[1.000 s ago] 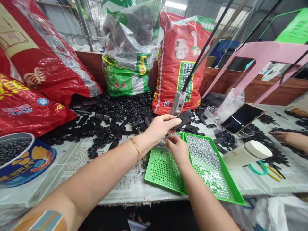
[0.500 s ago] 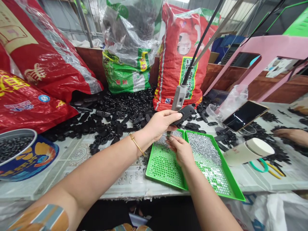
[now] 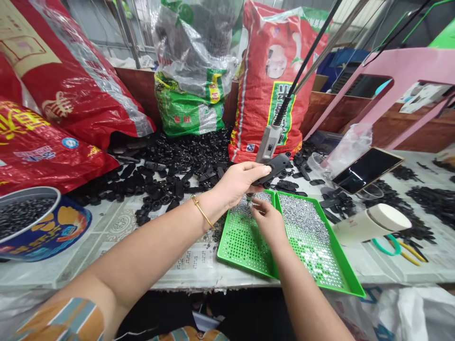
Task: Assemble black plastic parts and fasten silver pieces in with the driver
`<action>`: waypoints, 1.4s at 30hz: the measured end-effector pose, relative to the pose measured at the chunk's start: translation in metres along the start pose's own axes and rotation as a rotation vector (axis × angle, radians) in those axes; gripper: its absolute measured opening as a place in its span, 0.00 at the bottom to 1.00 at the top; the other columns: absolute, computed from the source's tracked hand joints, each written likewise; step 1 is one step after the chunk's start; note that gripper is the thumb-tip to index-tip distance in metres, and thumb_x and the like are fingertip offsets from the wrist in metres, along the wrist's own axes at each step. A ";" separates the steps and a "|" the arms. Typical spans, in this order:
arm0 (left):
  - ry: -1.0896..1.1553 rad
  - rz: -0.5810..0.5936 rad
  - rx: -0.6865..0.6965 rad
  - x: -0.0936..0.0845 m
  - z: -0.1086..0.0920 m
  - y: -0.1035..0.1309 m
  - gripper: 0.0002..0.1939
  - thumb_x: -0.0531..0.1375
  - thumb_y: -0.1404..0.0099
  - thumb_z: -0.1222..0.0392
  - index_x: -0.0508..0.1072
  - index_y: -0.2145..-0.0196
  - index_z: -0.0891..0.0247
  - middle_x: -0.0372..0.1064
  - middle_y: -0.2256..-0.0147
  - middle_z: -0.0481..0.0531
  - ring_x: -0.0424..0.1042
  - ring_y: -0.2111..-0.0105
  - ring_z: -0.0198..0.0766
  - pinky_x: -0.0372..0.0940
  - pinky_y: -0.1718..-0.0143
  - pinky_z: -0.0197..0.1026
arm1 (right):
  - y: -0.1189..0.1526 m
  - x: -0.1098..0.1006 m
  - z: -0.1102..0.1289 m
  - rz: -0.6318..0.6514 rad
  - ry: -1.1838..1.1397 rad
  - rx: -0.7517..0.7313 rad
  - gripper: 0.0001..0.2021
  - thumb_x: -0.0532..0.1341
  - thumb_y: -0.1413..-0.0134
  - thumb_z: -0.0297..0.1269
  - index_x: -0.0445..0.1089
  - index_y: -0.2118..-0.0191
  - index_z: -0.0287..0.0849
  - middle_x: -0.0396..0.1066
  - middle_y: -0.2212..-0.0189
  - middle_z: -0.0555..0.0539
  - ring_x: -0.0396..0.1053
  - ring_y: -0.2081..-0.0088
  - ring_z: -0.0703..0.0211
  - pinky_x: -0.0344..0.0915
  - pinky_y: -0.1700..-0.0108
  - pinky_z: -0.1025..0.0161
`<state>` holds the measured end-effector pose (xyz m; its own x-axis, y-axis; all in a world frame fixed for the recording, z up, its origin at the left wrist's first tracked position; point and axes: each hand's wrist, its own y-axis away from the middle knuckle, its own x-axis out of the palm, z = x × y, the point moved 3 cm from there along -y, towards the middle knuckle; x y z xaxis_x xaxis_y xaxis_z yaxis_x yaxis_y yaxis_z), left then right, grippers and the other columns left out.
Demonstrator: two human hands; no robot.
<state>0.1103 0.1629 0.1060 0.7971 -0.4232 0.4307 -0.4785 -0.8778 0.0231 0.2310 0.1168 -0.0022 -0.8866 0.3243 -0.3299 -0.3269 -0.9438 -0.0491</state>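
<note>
My left hand (image 3: 239, 182) grips a black plastic part (image 3: 275, 169) with the thumb on top. The grey electric screwdriver (image 3: 267, 143) passes down behind the same hand, and the fingers appear to wrap round it. Below the palm shows its tip (image 3: 250, 194). My right hand (image 3: 269, 220) is closed in a pinch beside that tip; whatever its fingertips hold is too small to make out. Under both hands lies a green perforated tray (image 3: 245, 244), with small silvery screws (image 3: 300, 213) heaped in the far part of its two compartments.
Black plastic parts (image 3: 161, 184) are piled behind and left. Red sacks (image 3: 273, 61) and a green bag (image 3: 190, 106) stand at the back. A tub (image 3: 50, 227) is left; a white bottle (image 3: 371, 225), phone (image 3: 368, 170) and yellow-handled tool (image 3: 412, 253) are right.
The view has shifted slightly. My right fingers have moved a little at the screwdriver tip. Another person's hand at the right edge is out of view now.
</note>
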 end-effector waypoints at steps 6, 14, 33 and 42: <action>0.005 0.000 -0.004 0.000 -0.001 0.002 0.06 0.61 0.48 0.62 0.69 0.73 0.68 0.63 0.73 0.47 0.62 0.74 0.28 0.63 0.72 0.35 | 0.003 0.006 0.011 0.076 -0.068 0.039 0.15 0.63 0.60 0.44 0.74 0.66 0.40 0.76 0.68 0.45 0.71 0.65 0.54 0.65 0.60 0.57; 0.000 0.001 -0.012 0.000 -0.002 0.004 0.07 0.62 0.49 0.61 0.70 0.73 0.68 0.65 0.73 0.48 0.63 0.73 0.29 0.63 0.71 0.36 | 0.005 0.001 0.001 0.079 -0.125 0.083 0.17 0.63 0.60 0.49 0.73 0.69 0.39 0.74 0.73 0.46 0.69 0.71 0.59 0.64 0.65 0.60; 0.024 0.007 -0.017 -0.002 -0.004 0.010 0.07 0.61 0.48 0.61 0.70 0.72 0.67 0.66 0.73 0.47 0.65 0.73 0.30 0.65 0.72 0.37 | 0.004 0.004 0.005 0.162 -0.163 0.103 0.12 0.63 0.62 0.39 0.73 0.66 0.44 0.75 0.67 0.48 0.70 0.65 0.56 0.63 0.58 0.57; 0.044 0.001 -0.036 -0.004 -0.007 0.013 0.08 0.61 0.49 0.60 0.70 0.71 0.66 0.66 0.73 0.48 0.65 0.74 0.31 0.65 0.72 0.39 | 0.020 0.007 0.005 0.279 -0.462 0.273 0.15 0.65 0.61 0.45 0.72 0.66 0.40 0.75 0.67 0.43 0.73 0.67 0.58 0.68 0.63 0.60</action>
<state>0.0985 0.1541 0.1107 0.7798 -0.4132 0.4703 -0.4930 -0.8683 0.0546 0.2164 0.1006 -0.0003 -0.9813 0.1187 0.1516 -0.0792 -0.9665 0.2440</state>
